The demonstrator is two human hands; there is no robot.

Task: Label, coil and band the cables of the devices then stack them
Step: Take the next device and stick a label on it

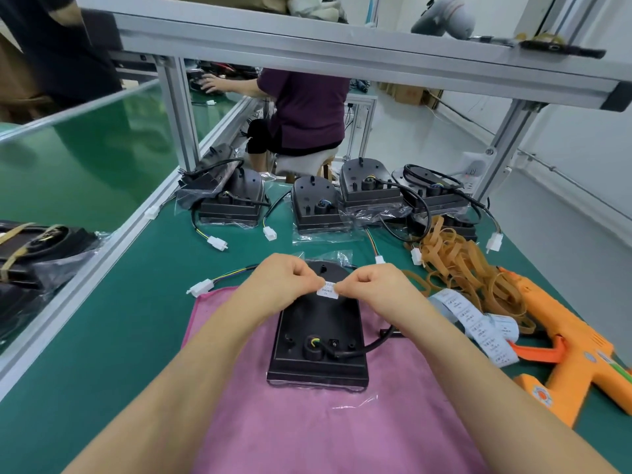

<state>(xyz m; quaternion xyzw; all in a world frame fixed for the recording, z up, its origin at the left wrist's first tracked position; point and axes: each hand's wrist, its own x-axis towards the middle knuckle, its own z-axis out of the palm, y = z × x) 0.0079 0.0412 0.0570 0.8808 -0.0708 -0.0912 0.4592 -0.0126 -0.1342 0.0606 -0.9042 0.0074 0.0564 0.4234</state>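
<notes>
The left hand point(284, 278) and right hand point(372, 285) together pinched one white label point(327, 289) above the black device point(318, 336), which lay on a pink cloth point(273, 422) on the green desk point(119, 336); an aluminium frame point(342, 53) stood beyond

Pink cloth point(273, 422), orange tool point(578, 354), aluminium frame point(342, 53), seated person point(307, 107) behind

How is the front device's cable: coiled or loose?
Loose: cable trails off the device over the pink cloth; left hand and right hand pinch a label.
</notes>
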